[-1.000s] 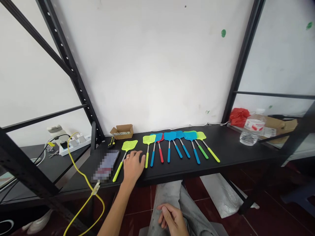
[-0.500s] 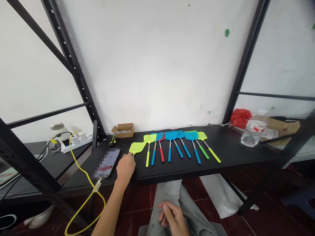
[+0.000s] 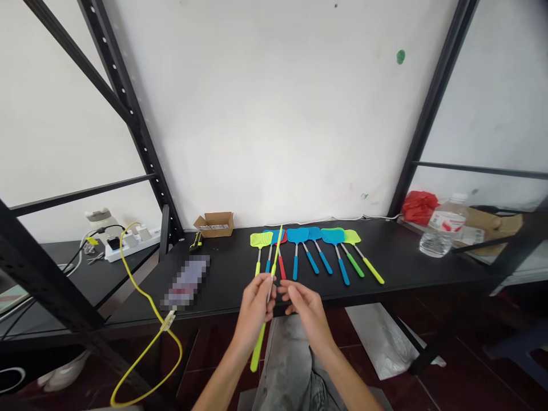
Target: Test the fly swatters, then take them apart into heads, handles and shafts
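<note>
One lime swatter [image 3: 257,349] is pinched in your left hand [image 3: 254,299], that grip clamped on its shaft, the head edge-on toward 12 o'clock and the handle toward 7. Your right hand [image 3: 309,313], just beside it at 3 o'clock, has thumb and fingers parted. From your hands, a row of swatters [image 3: 315,233] lies on the worktop [image 3: 394,251] between 11 and 2 o'clock, with the phone [image 3: 187,281] at 9.

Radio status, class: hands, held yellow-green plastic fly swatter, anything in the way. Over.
Left hand gripping yellow-green plastic fly swatter, seen edge-on. Right hand close beside, no grip. Row of multicoloured plastic fly swatters beyond, on black tabletop, not blocking hands.
</note>
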`<state>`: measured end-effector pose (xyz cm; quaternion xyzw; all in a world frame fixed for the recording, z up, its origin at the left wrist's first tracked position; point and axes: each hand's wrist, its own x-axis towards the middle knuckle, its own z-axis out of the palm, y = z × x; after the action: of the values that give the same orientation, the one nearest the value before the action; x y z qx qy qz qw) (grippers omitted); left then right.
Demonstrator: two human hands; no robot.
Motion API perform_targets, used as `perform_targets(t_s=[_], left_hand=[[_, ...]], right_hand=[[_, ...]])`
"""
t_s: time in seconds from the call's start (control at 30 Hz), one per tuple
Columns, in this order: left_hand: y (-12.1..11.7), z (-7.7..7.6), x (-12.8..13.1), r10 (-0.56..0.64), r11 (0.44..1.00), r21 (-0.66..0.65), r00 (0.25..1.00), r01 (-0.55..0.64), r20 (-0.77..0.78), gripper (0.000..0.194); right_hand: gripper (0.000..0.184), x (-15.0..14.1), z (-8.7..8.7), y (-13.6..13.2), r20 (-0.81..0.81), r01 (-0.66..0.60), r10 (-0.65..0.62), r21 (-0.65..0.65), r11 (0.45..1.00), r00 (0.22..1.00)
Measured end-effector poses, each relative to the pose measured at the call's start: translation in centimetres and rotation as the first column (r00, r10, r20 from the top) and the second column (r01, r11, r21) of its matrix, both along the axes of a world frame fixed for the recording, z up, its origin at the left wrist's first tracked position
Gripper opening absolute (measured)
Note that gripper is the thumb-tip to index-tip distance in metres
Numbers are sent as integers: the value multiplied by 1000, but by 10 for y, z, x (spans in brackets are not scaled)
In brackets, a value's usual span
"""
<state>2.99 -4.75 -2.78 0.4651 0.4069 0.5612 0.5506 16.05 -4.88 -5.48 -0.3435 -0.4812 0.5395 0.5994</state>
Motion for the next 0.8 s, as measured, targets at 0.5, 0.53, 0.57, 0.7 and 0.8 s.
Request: perform_targets(t_s=[0.5,0.53,0.57,0.7,0.8], left_hand=[[-16,-25,22,-115,990,-84,993,116,17,41],[-17,-24,21,-121,985,-117,992,124,39,42],[-17,-23,21,-119,982,-143,991,127,63,44],[-19,-21,16,-74,981,-171,991,93,112,48],[-19,-21,14,-50,983,-171,993,67,106,49]], right_hand=[[33,-8,2,25,-217,-142,114,-119,983,969],[33,-10,3,26,-239,-152,120,-124,981,964],[32,-12,4,26,-249,-176,141,-124,977,958],[35,-17,8,26,-197,-251,230,-90,964,953],[34,-13,10,28,-95,-270,262,-87,959,960]])
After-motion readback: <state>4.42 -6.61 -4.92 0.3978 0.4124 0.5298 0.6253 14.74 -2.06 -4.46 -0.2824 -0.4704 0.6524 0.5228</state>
